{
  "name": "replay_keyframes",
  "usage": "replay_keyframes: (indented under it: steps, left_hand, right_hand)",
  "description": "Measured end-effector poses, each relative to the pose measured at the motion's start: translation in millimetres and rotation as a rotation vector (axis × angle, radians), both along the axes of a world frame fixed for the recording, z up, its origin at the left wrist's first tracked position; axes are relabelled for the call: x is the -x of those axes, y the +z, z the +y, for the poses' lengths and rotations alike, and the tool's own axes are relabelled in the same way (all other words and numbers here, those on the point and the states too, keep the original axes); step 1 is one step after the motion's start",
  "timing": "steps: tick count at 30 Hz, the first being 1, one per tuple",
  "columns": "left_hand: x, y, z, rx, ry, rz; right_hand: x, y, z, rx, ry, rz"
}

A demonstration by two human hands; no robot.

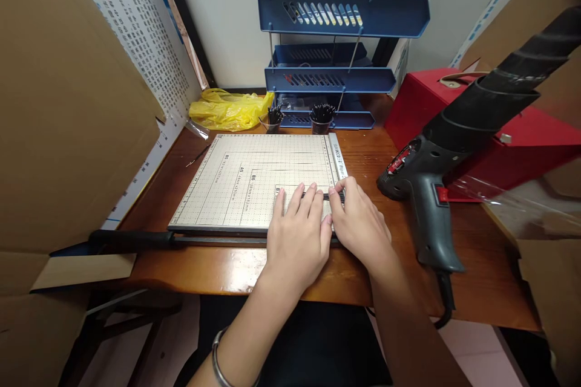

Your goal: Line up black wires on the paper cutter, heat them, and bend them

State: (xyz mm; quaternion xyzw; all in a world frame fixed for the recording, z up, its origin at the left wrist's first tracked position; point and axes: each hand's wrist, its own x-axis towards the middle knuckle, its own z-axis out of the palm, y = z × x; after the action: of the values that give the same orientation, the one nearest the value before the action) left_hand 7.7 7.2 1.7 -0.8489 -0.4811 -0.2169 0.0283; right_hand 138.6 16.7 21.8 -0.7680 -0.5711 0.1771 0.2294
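Evidently a thin dark strip lies on the paper cutter near its right rule. Left hand presses flat, fingers spread; right hand pinches the strip's end. Keeping it square to the grid seems wise. Heat gun crowds the right; the board's left half offers room.

- A thin black strip is laid flat across the near right part of a paper cutter's gridded board, partly hidden by fingers.
- The board is set level on the desk, its black-handled blade arm lowered along the near edge.
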Motion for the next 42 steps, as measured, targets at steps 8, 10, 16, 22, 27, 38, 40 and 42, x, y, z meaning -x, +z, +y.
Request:
replay_keyframes:
  steps: [8, 10, 16, 22, 27, 38, 40, 42]
  left_hand:
    - [0.1, 0.7, -0.2, -0.007, -0.002, -0.011]
    - [0.0, 1.0, -0.2, -0.008, 0.0, -0.012]
    - [-0.1, 0.7, -0.8, 0.0, 0.004, -0.005]
    - [0.0, 0.1, -0.8, -0.01, 0.002, -0.009]
    - [-0.1, 0.3, -0.7, -0.012, 0.001, -0.019]
    - [-0.3, 0.3, -1.0, -0.003, 0.002, -0.011]
    - [-0.2, 0.3, -1.2, -0.005, -0.001, -0.013]
    - [0.1, 0.5, -1.3, -0.003, -0.004, -0.017]
  right_hand:
    - [-0.5, -1.4, 0.1, -0.01, 0.002, -0.003]
    - [-0.4, -1.6, -0.1, -0.011, 0.001, -0.002]
    - [-0.5, -2.0, -0.4, -0.017, 0.004, 0.004]
    - [-0.5, -1.4, -0.2, -0.016, -0.001, 0.007]
    - [-0.4, -1.4, -0.4, -0.02, -0.002, 0.01]
    - [-0.1, -0.5, -0.2, -0.012, -0.007, 0.022]
    - [0.2, -0.1, -0.1, -0.013, -0.011, 0.026]
    - [0.5, 0.0, 0.0, -0.017, -0.015, 0.029]
